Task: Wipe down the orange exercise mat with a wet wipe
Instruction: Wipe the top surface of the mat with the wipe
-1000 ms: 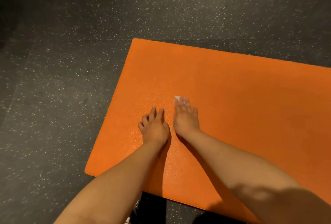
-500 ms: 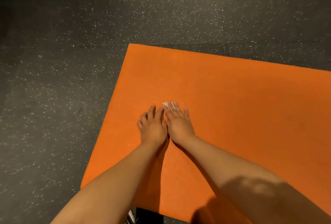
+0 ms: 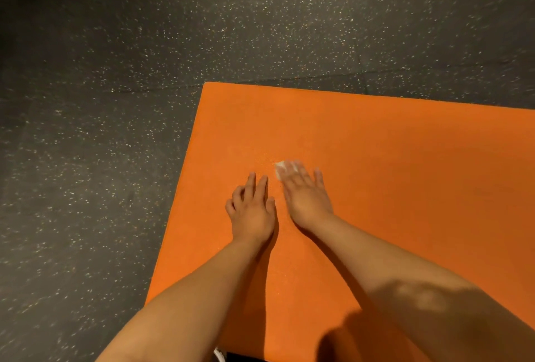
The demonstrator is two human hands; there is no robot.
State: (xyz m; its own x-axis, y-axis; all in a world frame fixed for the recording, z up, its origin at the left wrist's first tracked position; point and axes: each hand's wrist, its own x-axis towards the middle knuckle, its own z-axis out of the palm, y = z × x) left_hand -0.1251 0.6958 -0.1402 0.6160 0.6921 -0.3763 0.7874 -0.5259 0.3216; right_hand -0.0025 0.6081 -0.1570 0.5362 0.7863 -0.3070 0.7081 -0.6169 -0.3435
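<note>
Dark speckled rubber floor point(image 3: 115, 158) fills the far and left part of the view, and the orange exercise mat point(image 3: 376, 187) lies flat on it. The mat's far-left corner is in sight, and its right side runs out of frame. The wet wipe point(image 3: 281, 169) sits on the mat nearer the left edge than the middle, with only a small white corner showing beyond the fingertips.

The likeliest fault from here is patchy coverage. The wipe is small against so broad a mat, so strokes that do not overlap would leave strips untouched, above all along the far edge and the far-left corner. The wipe could also bunch or slide out from under flat fingers if the pressure eases, since nothing appears to pinch it. It might dry out before the whole surface is covered. The leaning weight of both arms could creep the mat across the smooth floor.

The right hand point(image 3: 307, 199) lies spread, palm down, its straight fingers point(image 3: 318, 179) pressing the wipe onto the mat. It is blurred, so I cannot say whether the thumb catches any of the cloth. The left hand point(image 3: 253, 212) rests just beside it, palm down on bare mat. Its fingers are loosely extended and it holds nothing, apparently as a brace.
</note>
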